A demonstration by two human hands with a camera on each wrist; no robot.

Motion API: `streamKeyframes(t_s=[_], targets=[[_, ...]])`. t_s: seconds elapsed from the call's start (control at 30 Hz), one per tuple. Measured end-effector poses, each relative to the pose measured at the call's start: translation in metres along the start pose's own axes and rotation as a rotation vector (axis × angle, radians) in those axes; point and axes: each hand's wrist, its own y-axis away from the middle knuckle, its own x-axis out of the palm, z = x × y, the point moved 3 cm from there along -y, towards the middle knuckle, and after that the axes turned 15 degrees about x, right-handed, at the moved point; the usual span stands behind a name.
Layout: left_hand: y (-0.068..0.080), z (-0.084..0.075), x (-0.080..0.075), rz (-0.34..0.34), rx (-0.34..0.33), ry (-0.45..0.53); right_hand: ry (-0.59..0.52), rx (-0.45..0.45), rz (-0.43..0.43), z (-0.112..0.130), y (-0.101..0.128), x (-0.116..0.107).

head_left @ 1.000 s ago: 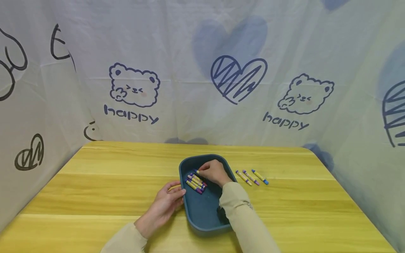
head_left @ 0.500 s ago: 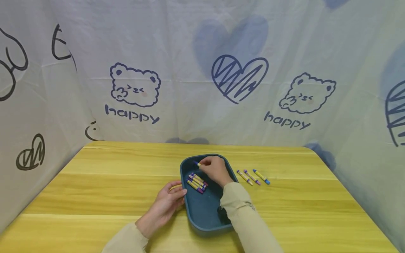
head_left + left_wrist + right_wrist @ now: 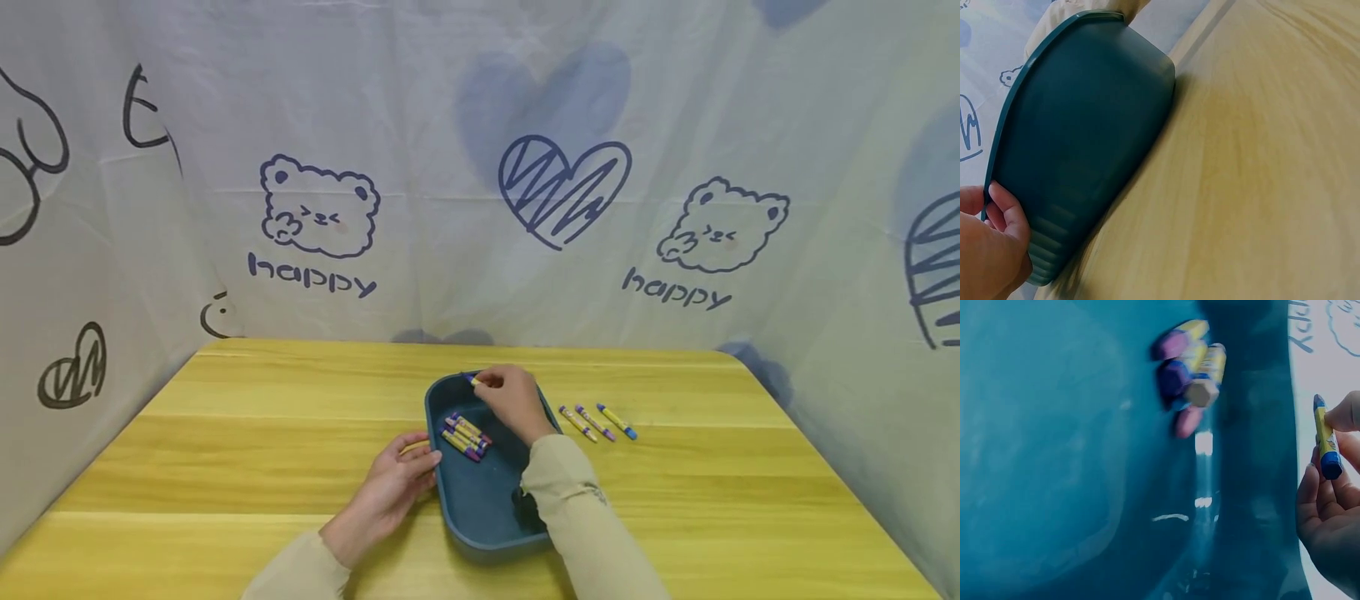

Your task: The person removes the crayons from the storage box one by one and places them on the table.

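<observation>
A dark teal plastic bin [image 3: 486, 546] stands on the wooden table. My left hand [image 3: 384, 493] grips its left side, thumb over the rim and fingers against the outer wall [image 3: 1085, 125]. Above the bin's far end, my right hand [image 3: 514, 404] pinches a crayon [image 3: 1329, 440] with a yellow wrapper and blue ends between thumb and fingers. Several crayons [image 3: 465, 437] in yellow wrappers lie bunched on the bin floor near its left wall. In the right wrist view, their pink, purple and beige ends show. My right forearm hides part of the bin's right side.
Three loose crayons lie apart on the table right of the bin: a pale-tipped one [image 3: 577, 423], a purple-ended one [image 3: 596, 422] and a blue-ended one [image 3: 617, 422]. A printed cloth [image 3: 450, 250] hangs behind the table [image 3: 247, 467] and along both sides.
My right hand has lifted the crayon from beside the bunch up toward the bin's far rim. The left hand keeps its grip, and the other crayons lie as before.
</observation>
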Motion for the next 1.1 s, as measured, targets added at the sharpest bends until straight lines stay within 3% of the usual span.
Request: streamKeyframes(t_s=[0.23, 0.47, 0.8, 1.1], targets=[[0.001, 0.001, -0.001, -0.004, -0.005, 0.003, -0.149, 0.054, -0.067, 0.003, -0.003, -0.007], [0.001, 0.003, -0.002, -0.004, -0.012, 0.01, -0.315, 0.17, -0.011, 0.01, -0.002, -0.015], [0.0, -0.001, -0.001, 0.01, -0.019, 0.014, -0.209, 0.161, 0.046, 0.042, -0.011, -0.051], [0.0, -0.001, -0.001, 0.013, -0.015, 0.023, -0.065, 0.171, 0.088, 0.026, -0.025, -0.088]])
